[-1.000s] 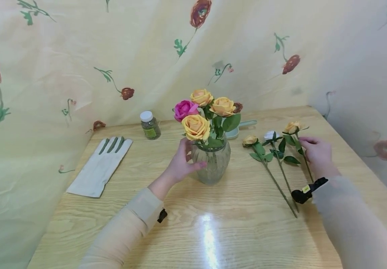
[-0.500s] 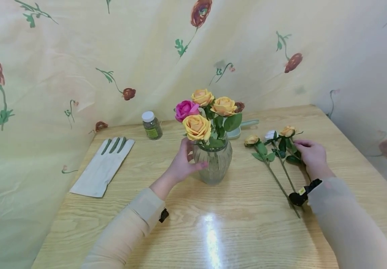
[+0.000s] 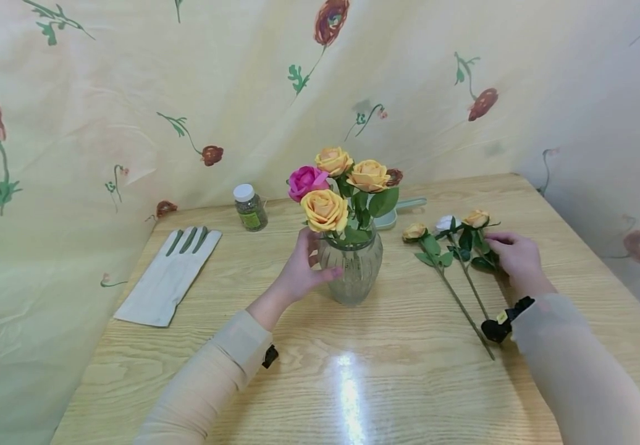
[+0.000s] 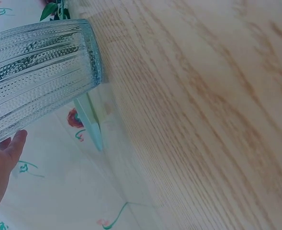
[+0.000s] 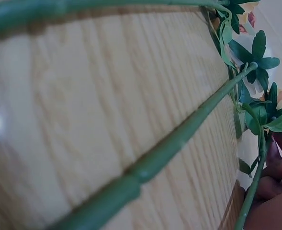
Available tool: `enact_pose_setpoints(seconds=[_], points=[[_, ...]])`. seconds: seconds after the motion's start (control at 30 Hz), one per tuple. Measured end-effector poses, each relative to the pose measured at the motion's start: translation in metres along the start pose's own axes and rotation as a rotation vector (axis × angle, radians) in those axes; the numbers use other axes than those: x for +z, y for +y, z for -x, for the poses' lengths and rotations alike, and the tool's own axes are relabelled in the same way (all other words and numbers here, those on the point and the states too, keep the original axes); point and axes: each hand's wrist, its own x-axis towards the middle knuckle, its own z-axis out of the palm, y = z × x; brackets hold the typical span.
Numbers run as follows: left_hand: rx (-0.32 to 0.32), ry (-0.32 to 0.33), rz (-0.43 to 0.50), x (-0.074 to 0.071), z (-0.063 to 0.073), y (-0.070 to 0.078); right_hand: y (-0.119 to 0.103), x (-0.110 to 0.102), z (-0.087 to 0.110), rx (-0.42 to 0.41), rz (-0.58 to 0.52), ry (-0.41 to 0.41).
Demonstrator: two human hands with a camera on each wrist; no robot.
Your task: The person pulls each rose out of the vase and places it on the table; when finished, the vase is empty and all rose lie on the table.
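Note:
My left hand (image 3: 303, 269) grips the left side of a ribbed clear glass vase (image 3: 353, 272), thumb across its front. In the left wrist view the vase (image 4: 40, 72) shows its beaded texture. Several yellow roses (image 3: 324, 210) and a magenta rose (image 3: 307, 183) stand in it. At the right, my right hand (image 3: 517, 259) pinches the stem of a yellow rose (image 3: 475, 218) just below its leaves. Beside it lie a white rose (image 3: 448, 224) and another yellow rose (image 3: 413, 232). The right wrist view shows green stems (image 5: 193, 124) close up, the hand (image 5: 275, 187) at the edge.
A white glove (image 3: 172, 278) with grey-green fingers lies at the left of the wooden table (image 3: 298, 383). Near the back edge stands a jar (image 3: 250, 210) with a white lid. Behind the vase is a pale green handled object (image 3: 389, 217), partly hidden. A flower-patterned cloth (image 3: 231, 80) hangs behind.
My right hand has shifted a little left, and the yellow rose it pinches has moved left against the white rose. The left hand and the vase have stayed in place.

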Motion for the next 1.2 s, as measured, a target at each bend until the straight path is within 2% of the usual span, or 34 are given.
enact_pose_setpoints(seconds=[0.13,0.3,0.47,0.6,0.9,1.0,1.1,1.2], points=[[0.009,0.002,-0.005,0.0,0.0,0.0,-0.001,-0.003,0.001,0.001,0.034,-0.014],[0.021,0.008,-0.019,0.001,0.001,0.001,-0.003,-0.011,0.003,-0.036,0.088,-0.007],[0.025,0.022,-0.032,0.002,0.001,0.001,-0.014,-0.021,0.003,-0.037,-0.051,0.015],[0.044,0.02,-0.028,0.002,0.001,0.001,-0.031,-0.027,0.005,-0.048,-0.125,0.03],[0.064,-0.012,0.02,0.001,0.0,0.0,-0.078,-0.024,0.016,-0.11,-0.239,-0.024],[0.059,-0.027,0.019,0.0,0.001,0.008,-0.095,-0.017,0.025,-0.135,-0.351,-0.04],[0.05,-0.035,0.006,0.001,0.006,0.02,-0.112,-0.009,0.035,-0.196,-0.483,-0.067],[0.044,-0.032,-0.005,0.001,0.01,0.031,-0.129,-0.001,0.046,-0.264,-0.556,-0.098]])
